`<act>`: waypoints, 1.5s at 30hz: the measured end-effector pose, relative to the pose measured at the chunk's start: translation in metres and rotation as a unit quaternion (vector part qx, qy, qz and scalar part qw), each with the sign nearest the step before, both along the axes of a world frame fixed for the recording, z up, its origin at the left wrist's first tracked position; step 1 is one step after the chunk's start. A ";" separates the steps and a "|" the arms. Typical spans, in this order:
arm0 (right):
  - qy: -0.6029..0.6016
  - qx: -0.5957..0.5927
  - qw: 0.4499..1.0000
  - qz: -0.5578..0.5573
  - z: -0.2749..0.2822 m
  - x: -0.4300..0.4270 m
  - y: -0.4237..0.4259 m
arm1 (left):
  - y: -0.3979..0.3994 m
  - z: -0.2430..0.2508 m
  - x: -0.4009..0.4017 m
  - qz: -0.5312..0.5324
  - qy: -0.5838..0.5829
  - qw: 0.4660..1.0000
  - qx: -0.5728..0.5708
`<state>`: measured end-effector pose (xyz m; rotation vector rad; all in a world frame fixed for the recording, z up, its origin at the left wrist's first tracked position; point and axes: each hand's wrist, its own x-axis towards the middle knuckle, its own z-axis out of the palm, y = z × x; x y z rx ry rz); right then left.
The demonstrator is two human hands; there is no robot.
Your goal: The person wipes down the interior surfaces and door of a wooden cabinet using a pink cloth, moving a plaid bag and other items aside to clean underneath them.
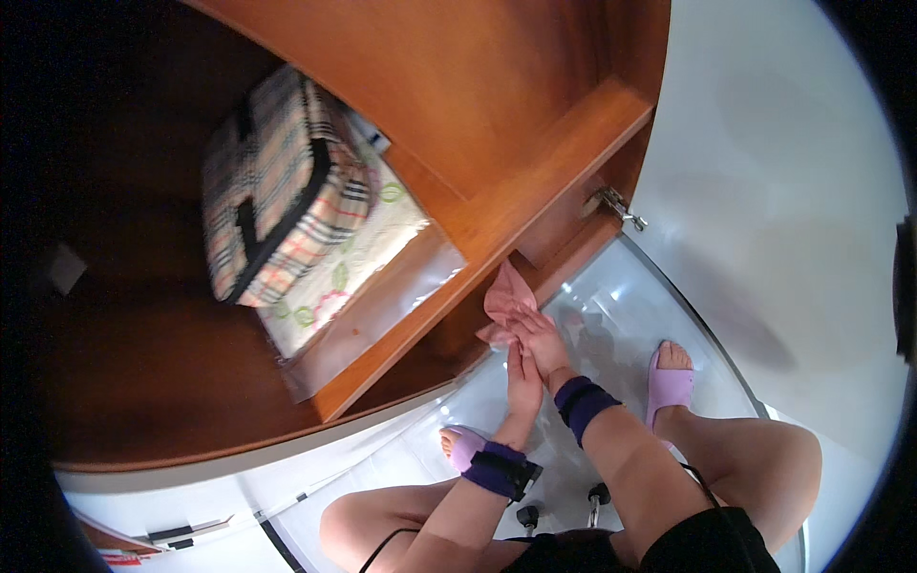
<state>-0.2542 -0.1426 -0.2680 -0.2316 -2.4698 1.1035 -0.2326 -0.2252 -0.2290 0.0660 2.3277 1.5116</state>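
Both of my hands meet at a crumpled pink cloth (509, 292) beside the lower front edge of a wooden cabinet. My right hand (542, 344) lies over the cloth, its fingers on the fabric. Just left of it, my left hand (525, 383) points up, its fingertips at the cloth's lower end; how firmly it holds the cloth cannot be told. Above them, on a cabinet shelf, a plaid bag with black trim (286, 193) rests on a floral item in a clear plastic sleeve (315, 308).
A metal hinge (617, 206) projects from the cabinet's right side. The wooden shelf's front edge (401, 347) runs above my hands. My feet in lilac slippers (671, 387) are on the glossy floor, with chair casters (528, 517) between my legs.
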 end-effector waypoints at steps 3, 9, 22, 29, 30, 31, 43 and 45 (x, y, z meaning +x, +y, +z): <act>-0.056 -0.030 0.997 0.054 0.021 -0.001 -0.020 | -0.021 0.021 0.004 0.031 -0.036 0.999 0.021; -0.020 -0.859 0.511 -0.002 0.095 0.023 -0.046 | -0.033 0.123 0.001 -0.003 -0.013 1.000 0.009; 0.140 -0.386 0.912 -0.001 0.281 0.014 0.001 | -0.069 0.291 -0.028 -0.057 0.238 0.957 0.157; 0.007 -0.160 0.987 -0.034 0.315 -0.021 0.047 | -0.067 0.323 -0.077 -0.016 0.273 0.957 0.093; -0.011 -0.154 0.987 -0.034 0.323 -0.020 0.044 | -0.067 0.319 -0.077 -0.013 0.253 0.963 0.090; -0.026 -0.147 0.988 -0.034 0.333 -0.021 0.042 | -0.066 0.315 -0.078 -0.010 0.236 0.968 0.089; -0.127 -0.061 0.989 -0.041 0.342 -0.046 0.049 | -0.056 0.306 -0.075 -0.026 0.371 0.928 0.005; -0.136 -0.072 0.987 -0.040 0.332 -0.051 0.055 | -0.055 0.309 -0.074 -0.022 0.372 0.928 0.000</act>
